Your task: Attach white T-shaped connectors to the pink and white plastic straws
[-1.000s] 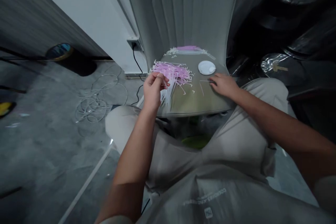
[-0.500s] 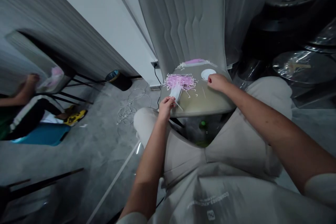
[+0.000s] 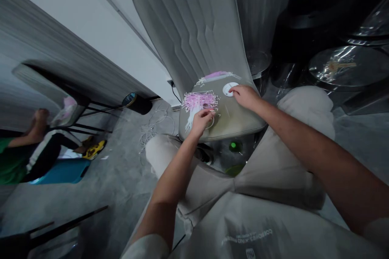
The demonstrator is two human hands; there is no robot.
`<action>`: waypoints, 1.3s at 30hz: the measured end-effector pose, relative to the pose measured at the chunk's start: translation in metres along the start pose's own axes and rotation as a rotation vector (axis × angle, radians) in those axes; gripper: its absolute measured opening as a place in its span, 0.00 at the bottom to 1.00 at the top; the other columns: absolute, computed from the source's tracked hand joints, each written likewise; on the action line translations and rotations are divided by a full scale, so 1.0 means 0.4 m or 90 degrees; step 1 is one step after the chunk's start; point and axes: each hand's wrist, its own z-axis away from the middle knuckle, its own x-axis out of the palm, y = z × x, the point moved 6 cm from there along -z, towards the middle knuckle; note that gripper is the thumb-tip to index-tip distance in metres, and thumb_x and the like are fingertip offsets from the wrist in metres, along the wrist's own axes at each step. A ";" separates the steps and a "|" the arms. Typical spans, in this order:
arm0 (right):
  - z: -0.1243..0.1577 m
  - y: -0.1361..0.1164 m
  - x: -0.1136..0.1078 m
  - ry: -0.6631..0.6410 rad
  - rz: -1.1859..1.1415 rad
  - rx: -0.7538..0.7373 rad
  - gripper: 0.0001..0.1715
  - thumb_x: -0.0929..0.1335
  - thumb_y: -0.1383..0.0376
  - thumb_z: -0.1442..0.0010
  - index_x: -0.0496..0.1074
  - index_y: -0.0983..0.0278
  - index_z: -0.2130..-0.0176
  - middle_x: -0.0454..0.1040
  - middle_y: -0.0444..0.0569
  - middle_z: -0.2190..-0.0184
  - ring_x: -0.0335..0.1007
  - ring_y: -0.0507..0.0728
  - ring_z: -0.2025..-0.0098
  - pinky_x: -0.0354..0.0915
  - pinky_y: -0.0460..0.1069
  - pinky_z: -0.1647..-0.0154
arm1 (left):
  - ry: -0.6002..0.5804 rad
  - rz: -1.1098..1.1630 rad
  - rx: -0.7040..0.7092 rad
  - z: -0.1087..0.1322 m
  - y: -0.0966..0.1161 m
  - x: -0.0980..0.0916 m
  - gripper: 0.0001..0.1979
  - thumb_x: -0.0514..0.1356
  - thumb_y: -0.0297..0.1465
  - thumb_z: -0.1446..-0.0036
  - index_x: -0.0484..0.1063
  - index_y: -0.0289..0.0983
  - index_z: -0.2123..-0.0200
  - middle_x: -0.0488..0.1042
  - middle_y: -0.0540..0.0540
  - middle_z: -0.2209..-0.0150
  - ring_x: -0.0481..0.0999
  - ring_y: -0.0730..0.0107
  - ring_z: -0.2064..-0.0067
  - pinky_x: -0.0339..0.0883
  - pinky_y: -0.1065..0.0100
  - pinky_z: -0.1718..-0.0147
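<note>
On the grey chair seat [image 3: 240, 123] lies a pile of thin pink and white strips [image 3: 200, 100] with small white ends. My left hand [image 3: 202, 122] is at the pile's near edge, its fingers pinched on a thin white strip [image 3: 210, 124] that curves down below them. My right hand [image 3: 245, 95] has its fingertips pressed together in a small round white dish [image 3: 227, 89]; anything between them is too small to make out. Behind the pile, a second row of pink and white strips [image 3: 216, 75] lies along the foot of the backrest.
Clear-wrapped round stools [image 3: 349, 68] stand at the right. Left of the chair are a black bin [image 3: 136, 103] and coiled white cable [image 3: 158, 123] on the floor. A green-capped bottle [image 3: 234, 145] is under the seat. Another person [image 3: 33, 145] sits at far left by another chair.
My left hand has risen to the right along the pile, and the strip in it now bends in a curve. My right fingers have moved from the dish's edge into it. The view has shifted.
</note>
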 end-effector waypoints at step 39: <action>0.025 -0.056 0.112 -0.147 -0.478 0.303 0.05 0.74 0.60 0.45 0.82 0.56 0.66 0.76 0.43 0.71 0.64 0.48 0.76 0.62 0.46 0.76 | -0.225 0.176 -0.086 -0.051 0.068 0.049 0.01 0.68 0.29 0.49 0.80 0.40 0.69 0.81 0.49 0.68 0.77 0.72 0.67 0.71 0.70 0.67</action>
